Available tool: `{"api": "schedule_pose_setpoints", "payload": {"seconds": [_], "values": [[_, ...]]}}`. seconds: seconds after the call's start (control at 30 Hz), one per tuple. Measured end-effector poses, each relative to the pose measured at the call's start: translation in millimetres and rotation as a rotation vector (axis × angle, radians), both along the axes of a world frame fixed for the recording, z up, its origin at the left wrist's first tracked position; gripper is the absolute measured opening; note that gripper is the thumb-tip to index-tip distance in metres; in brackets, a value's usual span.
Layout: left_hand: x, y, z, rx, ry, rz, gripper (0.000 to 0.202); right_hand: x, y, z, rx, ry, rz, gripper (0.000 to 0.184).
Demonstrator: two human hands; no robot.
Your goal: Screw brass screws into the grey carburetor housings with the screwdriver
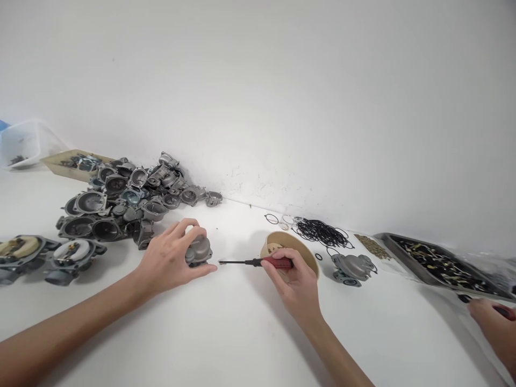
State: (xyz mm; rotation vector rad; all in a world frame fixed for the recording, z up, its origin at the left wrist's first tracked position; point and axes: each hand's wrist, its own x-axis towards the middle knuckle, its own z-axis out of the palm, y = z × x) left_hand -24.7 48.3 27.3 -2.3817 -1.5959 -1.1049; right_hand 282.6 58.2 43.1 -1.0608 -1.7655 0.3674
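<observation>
My left hand [171, 255] curls around a grey metal carburetor [200, 248] on the white table, its rounded bowl facing up; my palm and fingers hide part of it. My right hand [296, 285] grips a screwdriver [278, 262] by its red handle. The black shaft points left, level, and its tip ends just short of the carburetor; a tiny brass-coloured bit, perhaps a screw, shows at the tip. Behind my right hand stands a round tan bowl [310, 259]. To the right of it sits another carburetor [352, 269], bowl up, with a black gasket ring around it.
A heap of carburetor bodies [133, 196] lies at back left, with two carburetors showing floats [72, 250] in front. Black gasket rings [322, 232], brass screws [373, 246] and a dark parts tray [439, 263] lie right. Another person's hand [494, 322] holds a red-handled tool.
</observation>
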Motion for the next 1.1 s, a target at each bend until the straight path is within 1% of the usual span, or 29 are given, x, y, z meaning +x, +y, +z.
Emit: {"api": "schedule_pose_setpoints", "payload": {"seconds": [0.1,0.2,0.3,0.53,0.7,0.8,0.93,1.0,1.1], "values": [[-1,3,-3.6,-0.045,-0.050,-0.091,0.042,-1,-1,0.6,-0.017,0.038,0.017,0.020],[-2,6,-7.8,-0.163,-0.173,-0.174,0.035,-4,-3,2.3,-0.018,0.123,0.009,0.020],[-3,7,-9.4,-0.252,-0.287,-0.224,0.031,-7,-6,5.2,-0.002,0.190,-0.021,0.020],[-7,15,-7.2,-0.536,-0.498,-0.339,0.039,-11,-15,15.0,0.028,0.263,-0.034,0.019],[-4,14,-7.6,-0.546,-0.550,-0.354,0.039,-11,-18,16.9,0.058,0.269,-0.024,0.018],[-1,11,-6.3,-0.546,-0.550,-0.352,0.038,-9,-16,15.5,0.068,0.221,-0.008,0.016],[0,9,-4.6,-0.570,-0.590,-0.364,0.038,-2,-11,16.1,0.125,0.108,-0.044,0.014],[1,9,-4.5,-0.597,-0.619,-0.387,0.039,2,-9,17.5,0.146,0.093,-0.061,0.013],[3,8,-5.6,-0.609,-0.653,-0.422,0.038,5,-8,18.9,0.128,0.101,-0.064,0.011]]}}
